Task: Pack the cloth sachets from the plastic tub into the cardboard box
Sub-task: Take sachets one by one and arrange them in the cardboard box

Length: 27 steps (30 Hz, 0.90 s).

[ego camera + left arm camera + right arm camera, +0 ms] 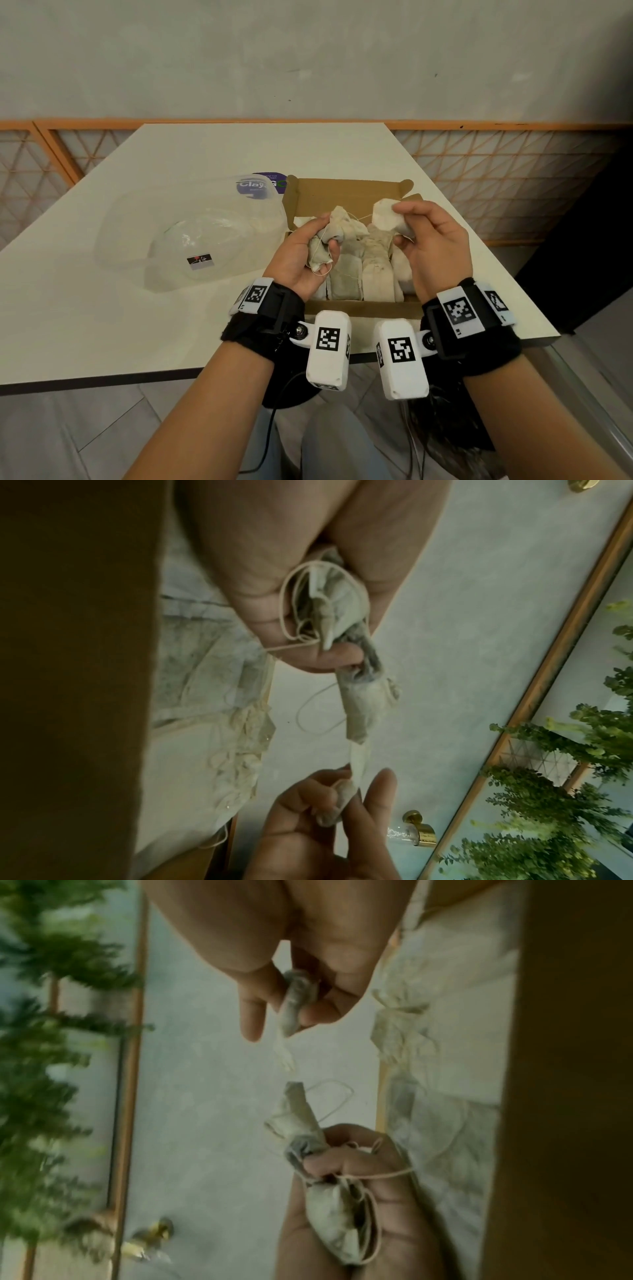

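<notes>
Two hands, two sachets, one open box, seen from above and from each wrist.

Showed, at far left on the pale surface [205, 150], the clear plastic tub [137, 219], apparently holding no more sachets, though hard to confirm through the glare. Showed next the left hand [303, 255], palm up over the near left corner of the cardboard box [346, 195], fingers curled round a crumpled cloth sachet [329, 236], with thin string [291, 610] looped loose across the palm. Showed, in the middle, the box with its lid flap standing open at the back and a row of packed sachets [373, 270] lying side by side inside. Showed at right the right hand [431, 246], raised over the far right part of the box, thumb and fingers pinching a second sachet [388, 216] by its edge. Traced a fine strand [359, 217] from one held sachet to the other, seemingly tangled.

Judged both sachets light, soft and limp, easily crushed out of shape and unlikely to slip from dry fingers. Looked best taken by the filled body, not by the string or the thin top edge, for fear of snagging thread or tearing cloth. Seemed to call for a slow, gentle parting of the strand before laying either sachet flat beside the row.
</notes>
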{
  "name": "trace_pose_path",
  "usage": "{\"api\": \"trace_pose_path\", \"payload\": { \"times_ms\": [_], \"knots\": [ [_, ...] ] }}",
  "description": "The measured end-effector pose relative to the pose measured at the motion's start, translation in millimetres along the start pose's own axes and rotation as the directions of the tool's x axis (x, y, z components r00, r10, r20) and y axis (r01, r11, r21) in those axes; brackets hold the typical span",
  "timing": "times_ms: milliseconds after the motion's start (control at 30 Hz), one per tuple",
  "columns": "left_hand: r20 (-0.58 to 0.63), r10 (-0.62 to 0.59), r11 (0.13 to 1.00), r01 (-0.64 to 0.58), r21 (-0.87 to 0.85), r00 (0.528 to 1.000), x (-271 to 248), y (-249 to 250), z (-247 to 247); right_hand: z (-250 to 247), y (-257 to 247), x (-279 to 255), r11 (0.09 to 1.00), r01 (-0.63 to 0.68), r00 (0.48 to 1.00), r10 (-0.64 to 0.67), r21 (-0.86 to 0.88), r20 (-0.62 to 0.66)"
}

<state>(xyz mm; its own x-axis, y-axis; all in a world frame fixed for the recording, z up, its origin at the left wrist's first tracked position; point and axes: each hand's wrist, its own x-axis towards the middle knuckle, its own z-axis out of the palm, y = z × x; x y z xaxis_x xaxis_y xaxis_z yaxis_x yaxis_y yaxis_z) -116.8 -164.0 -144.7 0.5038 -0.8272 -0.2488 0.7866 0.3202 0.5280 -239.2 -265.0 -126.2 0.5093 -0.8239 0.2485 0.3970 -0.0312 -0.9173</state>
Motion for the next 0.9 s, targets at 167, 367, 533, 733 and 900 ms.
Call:
{"api": "trace_pose_path", "payload": {
  "times_ms": [167,367,533,733,900],
  "knots": [
    [-0.014,0.022,1.0,-0.021,0.015,1.0,1.0,-0.6,0.7,11.3,-5.7,-7.7,0.889,0.108,0.984,-0.032,-0.444,0.175],
    [-0.018,0.051,0.999,-0.051,0.001,0.999,-4.2,-0.2,3.4,11.9,-1.9,-1.2,0.863,0.065,0.987,0.019,-0.502,0.159],
    [-0.029,0.118,0.993,-0.118,-0.002,0.993,-2.1,-1.0,2.5,-3.8,-10.1,10.3,0.939,-0.108,0.993,0.117,-0.327,0.008],
    [0.107,0.101,0.936,-0.131,0.327,0.989,-1.6,-6.5,-0.5,7.2,-6.0,0.0,0.942,-0.15,0.968,0.202,-0.301,0.149],
    [0.034,0.093,0.879,-0.098,0.466,0.995,0.8,-9.0,-5.8,13.3,-4.2,-2.1,0.925,-0.116,0.957,0.201,-0.363,0.207]
  ]
}}
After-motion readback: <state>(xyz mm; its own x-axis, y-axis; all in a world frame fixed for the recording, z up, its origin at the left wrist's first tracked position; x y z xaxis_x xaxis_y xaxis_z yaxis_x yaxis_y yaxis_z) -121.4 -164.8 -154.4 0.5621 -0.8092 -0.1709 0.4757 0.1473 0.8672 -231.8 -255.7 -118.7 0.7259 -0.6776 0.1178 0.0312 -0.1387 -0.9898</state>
